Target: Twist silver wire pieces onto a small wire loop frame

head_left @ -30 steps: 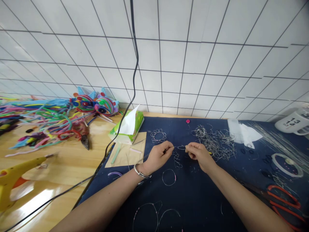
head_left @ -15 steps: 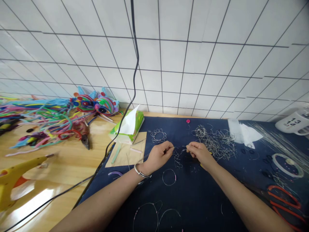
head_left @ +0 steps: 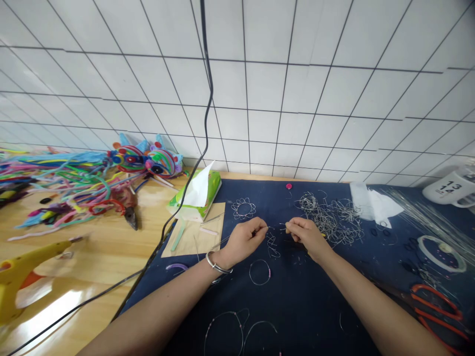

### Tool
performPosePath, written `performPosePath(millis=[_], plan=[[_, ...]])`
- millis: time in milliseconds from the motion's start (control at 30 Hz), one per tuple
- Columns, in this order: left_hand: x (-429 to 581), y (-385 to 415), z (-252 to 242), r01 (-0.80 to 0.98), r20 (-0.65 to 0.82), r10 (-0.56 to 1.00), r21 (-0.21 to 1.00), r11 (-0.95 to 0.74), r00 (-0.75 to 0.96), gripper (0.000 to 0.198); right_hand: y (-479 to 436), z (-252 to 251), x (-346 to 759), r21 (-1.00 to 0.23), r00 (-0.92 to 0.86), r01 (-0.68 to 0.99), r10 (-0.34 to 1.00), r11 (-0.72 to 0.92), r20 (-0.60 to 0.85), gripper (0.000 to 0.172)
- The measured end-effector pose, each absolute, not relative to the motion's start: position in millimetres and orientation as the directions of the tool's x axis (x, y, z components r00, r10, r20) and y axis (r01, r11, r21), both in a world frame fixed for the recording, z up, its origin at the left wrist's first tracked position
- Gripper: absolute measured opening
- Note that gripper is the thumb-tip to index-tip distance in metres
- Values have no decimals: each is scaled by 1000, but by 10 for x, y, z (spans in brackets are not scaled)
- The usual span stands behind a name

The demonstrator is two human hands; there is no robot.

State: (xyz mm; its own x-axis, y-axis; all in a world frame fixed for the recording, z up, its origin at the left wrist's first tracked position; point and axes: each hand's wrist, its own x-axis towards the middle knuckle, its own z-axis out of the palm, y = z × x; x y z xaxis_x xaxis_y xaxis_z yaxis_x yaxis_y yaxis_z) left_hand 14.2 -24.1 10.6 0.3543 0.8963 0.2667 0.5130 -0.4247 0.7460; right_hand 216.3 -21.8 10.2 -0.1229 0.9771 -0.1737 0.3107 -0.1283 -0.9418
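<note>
My left hand [head_left: 248, 238] is closed in a pinch, with a short bit of thin wire [head_left: 270, 227] poking out from its fingertips. Facing it across a small gap, my right hand [head_left: 305, 236] also pinches a thin wire end [head_left: 281, 225]. Whether both ends belong to one wire, I cannot tell. Below the gap lie loose bent wire pieces [head_left: 273, 245]. A wire ring with pink beads [head_left: 260, 272] rests nearer me, and a flower-shaped wire loop [head_left: 243, 209] lies beyond my left hand. A tangled heap of wire [head_left: 332, 217] sits just past my right hand.
Left are a green tissue pack [head_left: 200, 195], a yellow glue gun [head_left: 33, 269], pliers [head_left: 129, 212] and colourful pipe cleaners [head_left: 74, 178]. Right are orange-handled scissors [head_left: 438, 301], a clear ring-shaped coil [head_left: 441, 253] and a white mug [head_left: 451, 187]. A black cable [head_left: 206, 123] hangs in front.
Both hands stay almost in place, still pinching. The right fingers and the wire end at them have shifted very slightly.
</note>
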Motion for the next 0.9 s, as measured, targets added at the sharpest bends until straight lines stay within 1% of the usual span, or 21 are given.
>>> performPosePath(millis=[233,433,567,667,800,900], plan=[[143,-241,121,523,246,898,744,-416,365,17,-224,129,2151,-935,-125,327,975,-133,-183,27],[142,-239,113,520,243,902,750,-408,358,17,-228,129,2146,-945,-149,307,975,-115,-167,27],[142,-239,119,514,244,899,752,-412,363,18,-229,119,2153,-930,-153,358,977,-85,-148,29],[144,-249,140,511,248,899,754,-413,360,19,-233,127,2153,-912,-168,409,981,-22,-98,29],[142,-257,153,510,228,888,750,-422,400,20,-231,118,2150,-843,-184,531,983,83,-20,29],[140,-241,130,536,198,887,734,-416,417,22,-223,86,2149,-714,-181,677,980,181,77,34]])
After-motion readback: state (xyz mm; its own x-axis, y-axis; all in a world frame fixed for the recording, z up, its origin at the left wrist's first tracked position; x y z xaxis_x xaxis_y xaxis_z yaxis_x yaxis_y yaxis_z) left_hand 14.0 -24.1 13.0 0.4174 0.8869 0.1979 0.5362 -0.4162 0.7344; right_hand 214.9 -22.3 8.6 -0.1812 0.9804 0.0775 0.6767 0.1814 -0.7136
